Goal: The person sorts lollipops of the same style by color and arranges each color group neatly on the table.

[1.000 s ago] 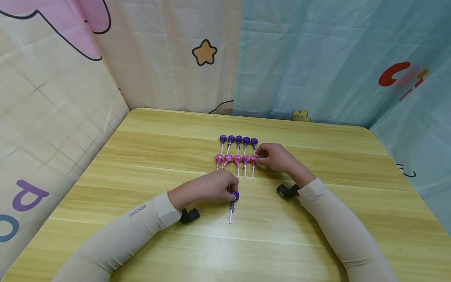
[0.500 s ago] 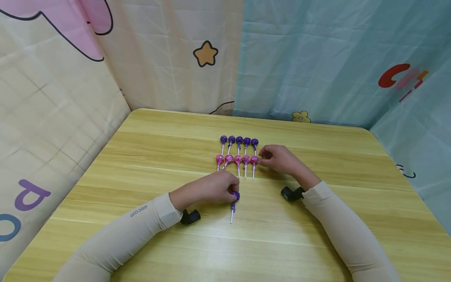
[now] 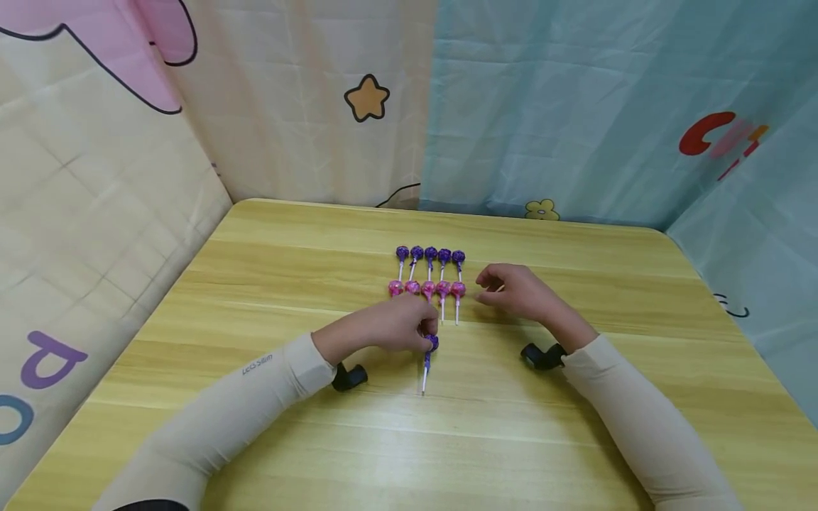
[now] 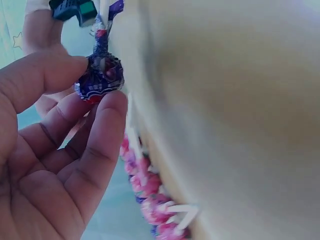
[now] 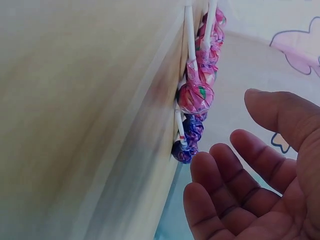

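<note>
My left hand (image 3: pixel 399 323) pinches the wrapped head of a purple lollipop (image 4: pixel 101 80) between thumb and fingers, its white stick pointing toward the near side of the table. Just beyond it lies a row of several pink lollipops (image 3: pixel 458 289), partly covered by that hand in the head view. Behind them, several purple lollipops (image 3: pixel 431 253) form a second row, heads away from me. To the right of the rows, my right hand (image 3: pixel 514 289) hovers apart from the candies with fingers loosely bent. Nothing is between its fingers in the right wrist view (image 5: pixel 250 175).
The wood-grain table (image 3: pixel 307 454) has its far edge against a patterned curtain (image 3: pixel 549 106). Black wrist cameras (image 3: pixel 542 356) hang beneath both wrists, close to the tabletop.
My right hand has drawn away to the right from the rightmost pink lollipop. The left hand, still pinching the purple lollipop, has shifted slightly forward toward the rows.
</note>
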### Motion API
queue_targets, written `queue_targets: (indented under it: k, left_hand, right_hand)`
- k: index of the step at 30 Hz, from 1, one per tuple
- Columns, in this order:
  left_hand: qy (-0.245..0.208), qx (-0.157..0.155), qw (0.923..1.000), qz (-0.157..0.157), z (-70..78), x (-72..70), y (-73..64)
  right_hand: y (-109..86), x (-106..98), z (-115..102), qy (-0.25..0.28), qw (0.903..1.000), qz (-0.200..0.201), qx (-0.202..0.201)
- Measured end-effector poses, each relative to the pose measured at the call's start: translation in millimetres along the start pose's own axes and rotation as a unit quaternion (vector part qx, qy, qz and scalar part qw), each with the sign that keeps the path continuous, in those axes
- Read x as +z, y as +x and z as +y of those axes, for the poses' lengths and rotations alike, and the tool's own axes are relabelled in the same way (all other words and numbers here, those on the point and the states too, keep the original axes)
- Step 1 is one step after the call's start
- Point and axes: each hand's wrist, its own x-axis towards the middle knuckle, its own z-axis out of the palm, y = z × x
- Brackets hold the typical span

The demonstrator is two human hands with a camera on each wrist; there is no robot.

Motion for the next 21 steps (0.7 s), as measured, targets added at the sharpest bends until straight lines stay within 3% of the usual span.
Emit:
queue_targets:
  k: [11, 17, 21]
  left_hand:
    - [0.017, 0.047, 0.9985, 0.022, 1.7, -45.8, 30.3]
    - [-0.027, 0.054, 0.9982, 0.001, -8.7, -59.9, 49.9]
    - [-0.038, 0.059, 0.9975, 0.008, -17.5, -66.2, 65.5]
  right_hand:
    - [-27.0, -10.5, 12.2, -0.003, 0.9999, 0.012, -0.008]
    - [-45.9, -16.2, 22.7, -0.007, 0.9999, 0.011, -0.002]
    - [-56.2, -21.4, 27.4, -0.009, 0.9998, 0.015, 0.008]
